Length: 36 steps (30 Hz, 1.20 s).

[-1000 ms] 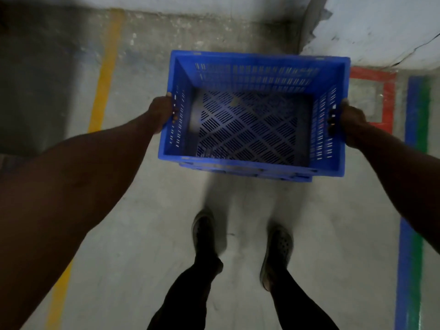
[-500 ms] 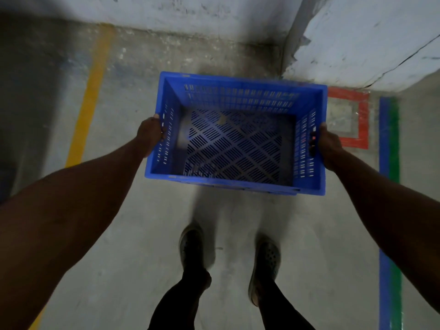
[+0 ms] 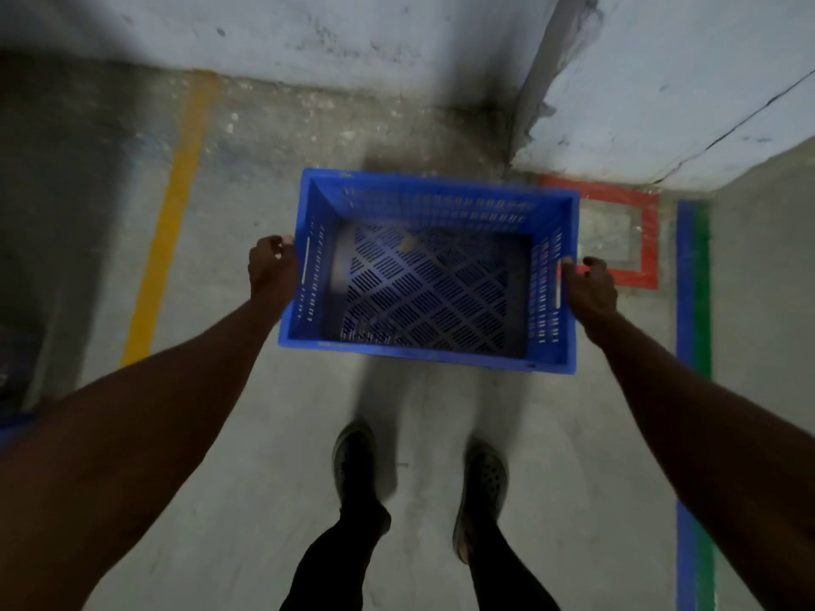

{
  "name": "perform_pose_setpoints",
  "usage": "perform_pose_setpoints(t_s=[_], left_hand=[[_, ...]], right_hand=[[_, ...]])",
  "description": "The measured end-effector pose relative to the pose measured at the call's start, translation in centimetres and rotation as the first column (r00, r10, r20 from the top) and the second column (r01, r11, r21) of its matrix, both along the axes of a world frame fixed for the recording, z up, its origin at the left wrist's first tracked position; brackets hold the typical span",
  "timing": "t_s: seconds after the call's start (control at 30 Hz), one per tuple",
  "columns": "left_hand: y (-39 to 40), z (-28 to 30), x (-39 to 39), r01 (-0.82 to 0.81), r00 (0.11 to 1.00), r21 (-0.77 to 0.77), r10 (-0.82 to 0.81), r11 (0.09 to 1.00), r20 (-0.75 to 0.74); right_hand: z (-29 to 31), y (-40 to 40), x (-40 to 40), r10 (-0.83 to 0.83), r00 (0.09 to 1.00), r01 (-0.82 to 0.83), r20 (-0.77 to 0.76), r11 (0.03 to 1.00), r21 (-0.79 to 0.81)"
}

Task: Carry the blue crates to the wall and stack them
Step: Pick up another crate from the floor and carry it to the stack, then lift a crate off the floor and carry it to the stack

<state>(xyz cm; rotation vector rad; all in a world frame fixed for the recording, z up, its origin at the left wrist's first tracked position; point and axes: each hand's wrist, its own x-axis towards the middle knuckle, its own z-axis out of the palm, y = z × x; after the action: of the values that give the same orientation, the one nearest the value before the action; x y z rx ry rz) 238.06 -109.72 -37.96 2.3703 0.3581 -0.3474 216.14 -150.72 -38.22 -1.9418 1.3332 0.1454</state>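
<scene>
**Lowering the crate toward the floor by the wall**

Compared with half a second ago, the blue crate (image 3: 430, 275) sits lower and farther from the camera, and both arms are stretched out more. The left hand (image 3: 271, 269) now lies against the outside of the crate's left wall with its fingers loosely bent, and the fingertips seem to have come out of the handle slot. The right hand (image 3: 588, 286) curls at the right wall with its fingers at the handle slot; whether it grips firmly I cannot tell. Whether the crate rests on the floor (image 3: 264, 434) or hangs just above it is also unclear, as its outline is blurred.

The crate holds nothing. Its far edge lies near the foot of the wall (image 3: 353, 37), with a strip of rough floor between them. A wall corner (image 3: 661, 103) juts out at the far right, close to the crate's far right corner. A red square (image 3: 648, 240) taped on the floor lies just beside the crate's right side, partly behind the right hand. A yellow line (image 3: 170, 240) runs well to the left, with bare floor between it and the crate. Blue and green stripes (image 3: 694, 346) run along the right. Two shoes (image 3: 355, 460) stand behind the crate.
</scene>
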Motion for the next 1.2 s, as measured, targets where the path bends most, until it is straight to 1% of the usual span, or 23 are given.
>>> perform_pose_setpoints(t_s=[0.07,0.13,0.2,0.27,0.3,0.33,0.43,0.53,0.6,0.63,0.67,0.73,0.77,0.83,0.93,1.0,1.07,1.2], left_hand=[[0.3,3.8,-0.6,-0.011,1.0,-0.067,0.01,0.998,-0.008],[0.8,9.1,-1.9,-0.044,0.997,-0.21,0.028,0.977,-0.076],[1.5,15.6,-4.0,-0.141,0.978,-0.427,0.059,0.893,-0.199],[2.4,22.5,-6.9,-0.193,0.961,-0.554,0.041,0.81,-0.274],[3.1,25.8,-8.3,-0.194,0.958,-0.585,0.024,0.787,-0.286],[3.7,29.0,-9.9,-0.194,0.956,-0.604,0.012,0.773,-0.292],[6.1,37.1,-14.3,-0.23,0.954,-0.643,0.039,0.73,-0.297],[9.4,43.5,-19.3,-0.34,0.94,-0.67,0.211,0.66,-0.269],[11.5,46.4,-23.5,-0.421,0.904,-0.663,0.34,0.619,-0.258],[12.7,47.4,-26.1,-0.465,0.878,-0.654,0.402,0.596,-0.259],[13.8,48.5,-28.8,-0.505,0.85,-0.65,0.458,0.569,-0.259],[15.9,50.5,-34.0,-0.572,0.783,-0.655,0.567,0.493,-0.257],[17.0,51.4,-36.5,-0.604,0.741,-0.66,0.619,0.446,-0.26],[19.2,53.0,-41.6,-0.654,0.649,-0.668,0.717,0.356,-0.254],[22.1,55.1,-50.1,-0.686,0.485,-0.692,0.851,0.226,-0.203],[23.4,55.9,-56.7,-0.698,0.367,-0.701,0.914,0.148,-0.173],[24.0,56.1,-63.6,-0.691,0.251,-0.72,0.954,0.058,-0.164],[23.6,55.6,-78.2,-0.667,0.006,-0.733,0.983,-0.133,-0.183]], right_hand=[[4.2,1.4,-0.3,0.072,0.996,-0.072,0.043,0.997,-0.006],[9.3,3.2,-0.6,0.084,0.993,-0.087,0.08,0.995,0.038],[15.7,5.6,-0.8,0.055,0.993,-0.072,0.108,0.984,0.161],[22.9,8.5,-1.0,-0.017,0.991,-0.031,0.133,0.937,0.348],[26.3,10.1,-1.1,-0.038,0.988,-0.03,0.152,0.906,0.422],[29.7,11.6,-1.3,-0.036,0.984,-0.048,0.172,0.885,0.462],[37.8,15.4,-1.8,-0.026,0.976,-0.098,0.217,0.836,0.539],[44.3,19.4,-2.5,0.078,0.963,-0.204,0.257,0.834,0.513],[47.4,21.9,-3.8,0.152,0.945,-0.287,0.29,0.812,0.508],[48.6,23.0,-4.6,0.215,0.931,-0.343,0.295,0.792,0.505],[49.9,24.2,-5.6,0.306,0.907,-0.417,0.29,0.758,0.502],[52.1,26.4,-7.9,0.496,0.823,-0.564,0.278,0.653,0.505],[52.7,27.5,-8.8,0.545,0.79,-0.604,0.282,0.609,0.514],[53.4,30.0,-10.3,0.613,0.736,-0.655,0.287,0.537,0.532],[53.6,35.4,-13.1,0.711,0.663,-0.666,0.234,0.418,0.618],[53.6,39.0,-15.6,0.79,0.569,-0.702,0.23,0.321,0.635],[54.3,43.0,-18.5,0.852,0.464,-0.755,0.242,0.238,0.611],[55.8,50.8,-27.3,0.9,0.302,-0.817,0.316,0.074,0.572]])
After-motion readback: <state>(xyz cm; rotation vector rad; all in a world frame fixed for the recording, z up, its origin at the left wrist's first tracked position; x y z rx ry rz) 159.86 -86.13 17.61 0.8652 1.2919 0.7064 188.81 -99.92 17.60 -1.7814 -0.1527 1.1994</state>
